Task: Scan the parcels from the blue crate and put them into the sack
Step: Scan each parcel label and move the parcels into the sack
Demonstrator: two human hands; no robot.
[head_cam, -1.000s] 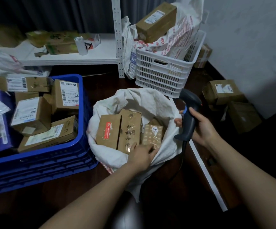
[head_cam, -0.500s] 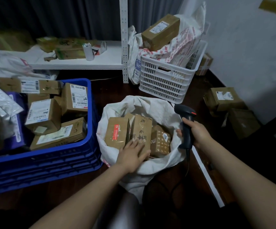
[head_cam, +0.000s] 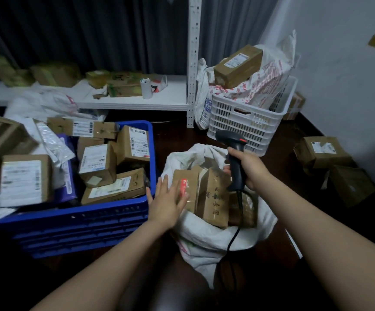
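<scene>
Well — brown cardboard parcels in the white sack — left hand flat-fingered, right hand round the black scanner.

blue crate, brown parcels with white labels, white sack, black scanner, white slotted basket

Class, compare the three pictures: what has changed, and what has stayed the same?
The left hand has let go of the small patterned parcel in the sack and swung left, open, towards the blue crate. The right hand still grips the scanner over the sack.
</scene>
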